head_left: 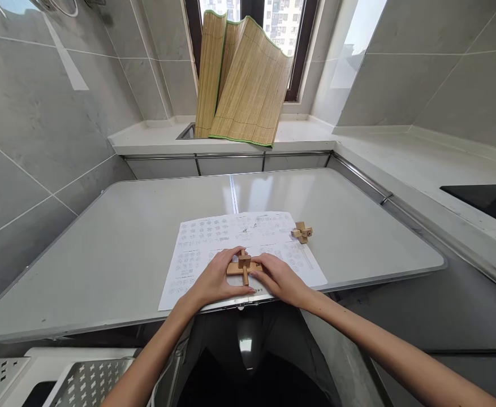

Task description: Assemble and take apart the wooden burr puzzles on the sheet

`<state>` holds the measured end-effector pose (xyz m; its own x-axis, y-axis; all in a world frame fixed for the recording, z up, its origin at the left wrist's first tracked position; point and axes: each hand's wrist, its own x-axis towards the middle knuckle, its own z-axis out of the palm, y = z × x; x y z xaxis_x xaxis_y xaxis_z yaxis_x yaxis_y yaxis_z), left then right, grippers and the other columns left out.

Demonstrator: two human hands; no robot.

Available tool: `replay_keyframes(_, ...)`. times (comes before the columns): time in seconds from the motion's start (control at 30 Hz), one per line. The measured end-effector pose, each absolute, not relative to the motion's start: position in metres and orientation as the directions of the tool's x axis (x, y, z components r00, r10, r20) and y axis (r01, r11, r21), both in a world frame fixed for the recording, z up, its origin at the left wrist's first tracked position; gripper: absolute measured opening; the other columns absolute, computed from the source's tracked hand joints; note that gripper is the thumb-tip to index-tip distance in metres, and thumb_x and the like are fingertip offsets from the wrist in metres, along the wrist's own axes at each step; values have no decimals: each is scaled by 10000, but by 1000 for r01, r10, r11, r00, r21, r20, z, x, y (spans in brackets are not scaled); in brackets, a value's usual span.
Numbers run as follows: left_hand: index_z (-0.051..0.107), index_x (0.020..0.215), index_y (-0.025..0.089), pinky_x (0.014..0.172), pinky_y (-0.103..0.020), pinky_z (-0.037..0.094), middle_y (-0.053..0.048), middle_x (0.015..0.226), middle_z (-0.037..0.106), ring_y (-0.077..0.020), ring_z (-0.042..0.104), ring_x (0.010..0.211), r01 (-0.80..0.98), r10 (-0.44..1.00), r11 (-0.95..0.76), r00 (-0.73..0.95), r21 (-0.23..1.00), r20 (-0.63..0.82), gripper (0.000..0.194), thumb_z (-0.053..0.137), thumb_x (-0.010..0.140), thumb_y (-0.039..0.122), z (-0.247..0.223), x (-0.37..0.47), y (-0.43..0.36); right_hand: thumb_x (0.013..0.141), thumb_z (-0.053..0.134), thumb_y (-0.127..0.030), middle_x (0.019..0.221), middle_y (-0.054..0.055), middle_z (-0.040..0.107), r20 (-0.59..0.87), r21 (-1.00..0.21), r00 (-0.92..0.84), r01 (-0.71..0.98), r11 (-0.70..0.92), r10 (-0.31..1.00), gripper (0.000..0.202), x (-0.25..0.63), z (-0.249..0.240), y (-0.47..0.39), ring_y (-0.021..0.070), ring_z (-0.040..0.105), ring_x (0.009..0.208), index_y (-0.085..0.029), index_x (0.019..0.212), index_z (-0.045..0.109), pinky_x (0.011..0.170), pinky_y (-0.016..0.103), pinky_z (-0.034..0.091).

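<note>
Near the table's front edge, a wooden piece [245, 270] made of a flat bar crossed by a round rod and a small block is between my hands, over the printed sheet [214, 243]. My left hand [219, 277] grips it from the left, thumb by the rod's near end and fingers at its far end. My right hand [279, 277] pinches the bar's right end between thumb and fingers. To the right, an assembled wooden block puzzle [302, 232] rests at the sheet's right edge.
The white folding table [137, 237] spans the view. A bamboo mat [251, 85] leans at the window on the ledge behind. At the lower left stands a perforated white-and-grey item [93, 380]. A dark panel [485, 198] lies on the right counter [455, 164].
</note>
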<state>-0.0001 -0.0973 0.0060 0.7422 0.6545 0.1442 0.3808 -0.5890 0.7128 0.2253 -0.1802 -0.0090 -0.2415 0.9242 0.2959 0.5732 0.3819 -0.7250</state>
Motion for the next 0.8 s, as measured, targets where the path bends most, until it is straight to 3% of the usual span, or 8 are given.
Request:
replay_keyframes(0.2, 447, 1560, 301, 1143, -578, 422, -163, 1515, 562, -407, 519, 1386, 389, 670, -564, 731, 729, 128, 1026, 896, 691, 613, 5, 0, -97, 1097, 462, -460, 1113, 77, 710, 264, -777, -211, 531, 337, 941, 294, 223, -4, -181, 258, 671, 1019, -259, 1237, 625, 908, 412, 527)
replay_keyframes(0.33, 373, 1618, 335, 1161, -569, 394, -146, 1535, 554, -395, 485, 1415, 372, 646, -570, 754, 733, 120, 1055, 873, 731, 611, 5, -1, -96, 1093, 471, -450, 1156, 79, 718, 250, -792, -205, 519, 322, 946, 292, 222, -4, -179, 262, 675, 1051, -256, 1246, 627, 931, 418, 520)
replay_keyframes(0.43, 318, 1649, 331, 1164, -551, 394, -133, 1549, 548, -365, 493, 1414, 370, 656, -565, 744, 738, 129, 852, 669, 928, 618, 4, -4, -96, 1083, 493, -451, 1221, 91, 719, 231, -806, -182, 514, 292, 956, 296, 223, -6, -177, 274, 674, 1105, -251, 1266, 611, 968, 433, 511)
replay_keyframes(0.53, 386, 1620, 300, 1169, -512, 403, -106, 1533, 569, -326, 507, 1412, 407, 716, -522, 687, 749, 126, 597, 409, 1073, 538, 5, -4, -98, 1072, 511, -463, 1239, 101, 725, 188, -826, -154, 510, 241, 970, 315, 225, -9, -175, 283, 679, 1116, -242, 1286, 582, 975, 444, 509)
replay_keyframes(0.7, 599, 1392, 229, 1060, -442, 493, -107, 1331, 680, -287, 634, 1209, 396, 764, -498, 621, 771, 174, 438, 443, 1066, 477, 13, 2, -101, 1071, 501, -470, 1187, 99, 738, 160, -831, -133, 516, 207, 978, 325, 224, -11, -173, 278, 685, 1062, -230, 1283, 554, 945, 437, 512)
replay_keyframes(0.8, 673, 1197, 225, 1039, -419, 495, -98, 1268, 691, -266, 639, 1172, 335, 749, -521, 620, 785, 232, 330, 473, 1056, 447, 16, 4, -99, 1070, 494, -489, 1097, 85, 748, 163, -830, -132, 517, 209, 978, 343, 223, -10, -173, 265, 687, 977, -229, 1290, 538, 892, 421, 525)
